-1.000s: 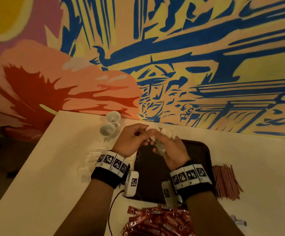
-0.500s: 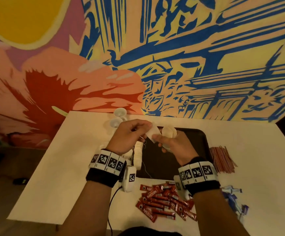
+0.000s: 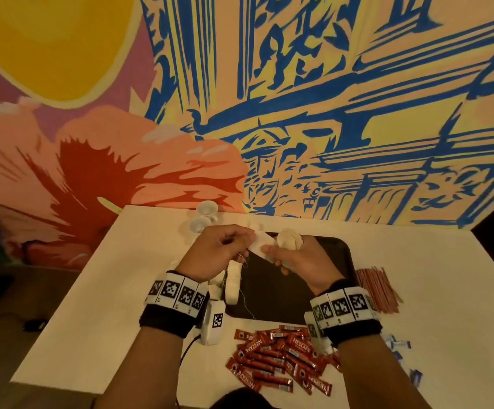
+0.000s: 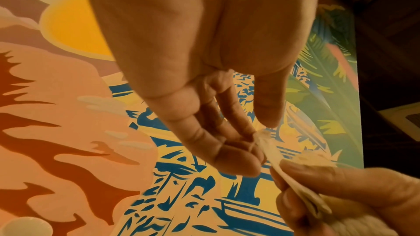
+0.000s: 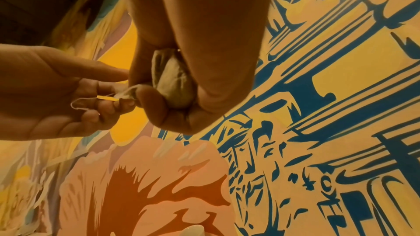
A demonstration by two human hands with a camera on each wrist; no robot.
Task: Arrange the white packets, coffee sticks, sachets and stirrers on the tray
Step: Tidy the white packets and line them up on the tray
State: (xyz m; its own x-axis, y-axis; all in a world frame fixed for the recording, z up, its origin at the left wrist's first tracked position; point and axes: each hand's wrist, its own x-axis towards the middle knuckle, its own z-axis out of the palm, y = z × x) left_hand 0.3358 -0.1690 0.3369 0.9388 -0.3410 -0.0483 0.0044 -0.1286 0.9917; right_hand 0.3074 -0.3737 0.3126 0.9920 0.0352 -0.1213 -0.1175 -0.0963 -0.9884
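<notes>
Both hands hover over the far left part of the black tray [image 3: 322,278]. My right hand [image 3: 272,252] grips a bunch of white packets [image 3: 290,239], seen bunched in its palm [image 5: 172,82]. One white packet [image 3: 259,242] stretches between the hands; my left hand [image 3: 247,239] pinches its end [image 4: 261,135] while the right thumb presses on its other part [image 4: 302,195]. A thin thread [image 5: 79,103] loops over the left fingers. More white packets [image 3: 234,284] lie in a row along the tray's left edge. Red coffee sticks [image 3: 278,358] are piled in front of the tray.
Red stirrers [image 3: 375,287] lie right of the tray, blue sachets [image 3: 399,346] at the near right. Two small white cups [image 3: 204,216] stand at the table's far edge by the painted wall. A cable [image 3: 186,349] hangs off the near edge.
The left hand has drawn one white packet partly out of the bunch held in the right hand. The head view has pulled back and shows more of the table.
</notes>
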